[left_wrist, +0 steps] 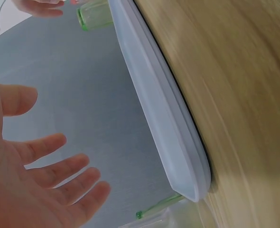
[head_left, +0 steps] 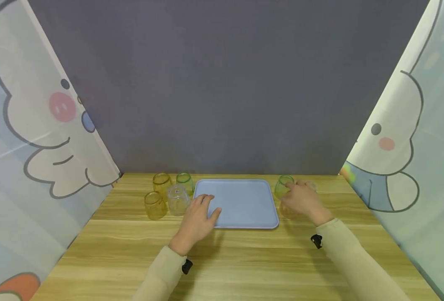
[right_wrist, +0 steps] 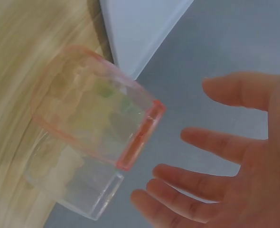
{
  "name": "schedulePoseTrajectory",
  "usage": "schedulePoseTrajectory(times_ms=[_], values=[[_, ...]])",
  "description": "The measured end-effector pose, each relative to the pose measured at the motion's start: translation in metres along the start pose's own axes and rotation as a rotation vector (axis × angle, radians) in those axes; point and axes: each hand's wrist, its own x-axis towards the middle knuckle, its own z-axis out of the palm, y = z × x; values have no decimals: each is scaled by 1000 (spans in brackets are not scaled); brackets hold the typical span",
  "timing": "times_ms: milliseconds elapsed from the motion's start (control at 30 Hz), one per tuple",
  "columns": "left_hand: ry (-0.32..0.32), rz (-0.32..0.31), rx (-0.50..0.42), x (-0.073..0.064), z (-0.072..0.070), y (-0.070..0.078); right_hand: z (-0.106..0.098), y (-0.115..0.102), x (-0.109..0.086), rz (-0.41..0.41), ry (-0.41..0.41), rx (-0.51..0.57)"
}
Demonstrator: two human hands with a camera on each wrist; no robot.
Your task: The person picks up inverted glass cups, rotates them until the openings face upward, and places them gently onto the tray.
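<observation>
A pale blue tray (head_left: 244,205) lies mid-frame on a wooden table (head_left: 252,267), the person's left hand (head_left: 196,219) near its lower left corner, fingers spread, grip empty. Right of centre, the right hand (head_left: 305,202), its grip also wide and empty, is just beside an upside-down pink glass (right_wrist: 97,114) and a clear glass (right_wrist: 76,178). Left of the tray stand yellow glasses (head_left: 155,205), a clear tumbler (head_left: 178,201) and a green tumbler (head_left: 185,180).

On the desk (head_left: 244,259), a tray (head_left: 240,205) lay between the left grip (head_left: 196,219) and the right grip (head_left: 303,200). Four glasses (head_left: 173,200) stood clustered left of the left grip. Three other glasses (right_wrist: 97,114) stood close by the right grip, partly hidden behind it. A panel (head_left: 229,88) rose beyond both grips.
</observation>
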Motion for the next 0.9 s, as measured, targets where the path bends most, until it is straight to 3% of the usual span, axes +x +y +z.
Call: schedulePoseTrajectory(times_ms=[667,900], values=[[8,12,-29,0,6,-3,10,6,10,42,-21,-18],[2,-8,-39,1,7,-4,12,12,11,69,-45,20]])
